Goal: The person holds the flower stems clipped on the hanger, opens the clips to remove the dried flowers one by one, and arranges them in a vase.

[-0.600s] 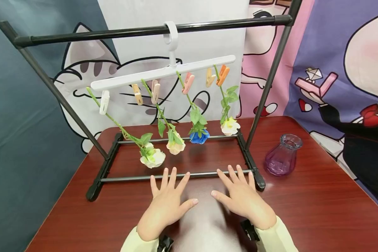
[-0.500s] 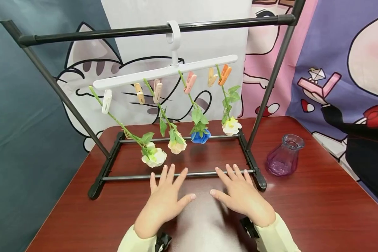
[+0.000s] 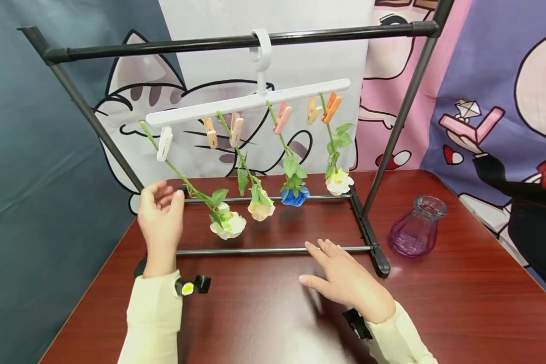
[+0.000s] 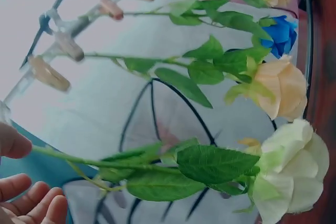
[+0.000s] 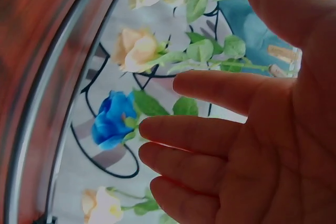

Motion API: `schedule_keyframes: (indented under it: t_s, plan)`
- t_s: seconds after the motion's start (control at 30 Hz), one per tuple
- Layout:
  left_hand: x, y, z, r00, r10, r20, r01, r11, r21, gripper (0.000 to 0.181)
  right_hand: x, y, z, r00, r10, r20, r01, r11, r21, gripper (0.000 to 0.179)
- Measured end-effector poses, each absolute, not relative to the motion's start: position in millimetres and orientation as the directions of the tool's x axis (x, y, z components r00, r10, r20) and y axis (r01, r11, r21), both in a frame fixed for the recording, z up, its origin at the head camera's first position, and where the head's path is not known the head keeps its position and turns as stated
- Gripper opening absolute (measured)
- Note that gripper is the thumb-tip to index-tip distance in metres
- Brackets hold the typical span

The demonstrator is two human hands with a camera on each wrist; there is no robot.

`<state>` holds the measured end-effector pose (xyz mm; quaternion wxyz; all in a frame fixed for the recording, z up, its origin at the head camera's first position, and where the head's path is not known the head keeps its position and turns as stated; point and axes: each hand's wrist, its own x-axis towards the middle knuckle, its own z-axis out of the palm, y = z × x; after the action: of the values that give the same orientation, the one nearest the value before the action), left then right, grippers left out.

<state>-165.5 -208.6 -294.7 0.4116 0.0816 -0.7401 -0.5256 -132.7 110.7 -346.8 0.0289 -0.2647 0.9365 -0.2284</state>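
Observation:
My left hand (image 3: 162, 230) is raised at the left, beside the stem of a white artificial rose (image 3: 228, 225). A white clothespin (image 3: 165, 144) clips that stem to a white hanger (image 3: 200, 109). In the left wrist view the thumb (image 4: 13, 142) overlaps the stem end, with the other fingers loosely bent and apart below it. My right hand (image 3: 348, 280) hovers palm down over the table, fingers stretched, holding nothing. Also hanging upside down from clothespins are a peach rose (image 3: 261, 208), a blue rose (image 3: 295, 195) and a pale yellow-white rose (image 3: 338, 182).
The hanger hooks over the top bar (image 3: 200, 46) of a black rack standing on the reddish-brown table (image 3: 255, 313). To the rack's right stands a purple-tinted glass vase (image 3: 417, 227). Two spare clothespins, one a yellowish clothespin (image 3: 211, 133), hang bare. A cartoon-printed cloth (image 3: 318, 65) forms the backdrop.
My left hand has left its flat pose over the table, moving up and left to the white rose's stem, its fingers now bent. The right hand has barely moved. The view has shifted slightly.

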Motion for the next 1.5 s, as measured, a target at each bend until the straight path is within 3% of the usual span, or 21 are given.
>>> schedule_keyframes:
  t_s: [0.13,0.3,0.43,0.63,0.77,0.9,1.07,1.17,1.3,1.5]
  plan:
    - [-190,-216,-288,-0.723,-0.543,0.427,0.333,0.268,0.904,0.038,-138,101,-338,-0.826,-0.558,0.080,-0.534,0.731,-0.425,0.071]
    - [-206,-215,-288,-0.711,-0.532,0.460,0.447,0.164,0.880,0.026,-146,80,-324,-0.771,-0.625,0.120,-0.616,0.684,-0.391,0.071]
    - [-205,-213,-286,-0.681,-0.537,0.497,0.510,0.139,0.849,0.021,-156,59,-311,-0.674,-0.696,0.247,-0.734,0.596,-0.326,0.068]
    - [-198,-215,-284,-0.710,-0.515,0.480,0.457,0.181,0.871,0.023,-183,17,-289,-0.485,-0.746,0.456,-0.874,0.393,-0.286,0.047]
    - [-197,-216,-284,-0.709,-0.507,0.490,0.460,0.194,0.866,0.023,-198,-16,-269,-0.444,-0.728,0.523,-0.891,0.295,-0.346,0.036]
    - [-198,-216,-284,-0.696,-0.507,0.508,0.470,0.212,0.857,0.021,-209,-50,-247,-0.504,-0.680,0.533,-0.820,0.184,-0.541,0.034]
    - [-202,-211,-281,-0.682,-0.515,0.520,0.479,0.223,0.849,0.018,-224,-79,-222,-0.694,-0.576,0.432,-0.622,0.176,-0.763,0.040]
    - [-202,-207,-279,-0.693,-0.505,0.514,0.497,0.182,0.849,0.018,-232,-89,-212,-0.771,-0.535,0.345,-0.473,0.120,-0.873,0.043]
    - [-201,-205,-277,-0.694,-0.489,0.528,0.503,0.195,0.842,0.019,-241,-99,-203,-0.805,-0.523,0.280,-0.275,-0.089,-0.957,0.042]
    - [-196,-206,-279,-0.689,-0.478,0.545,0.490,0.248,0.836,0.020,-239,-112,-197,-0.790,-0.534,0.301,-0.244,-0.175,-0.954,0.038]
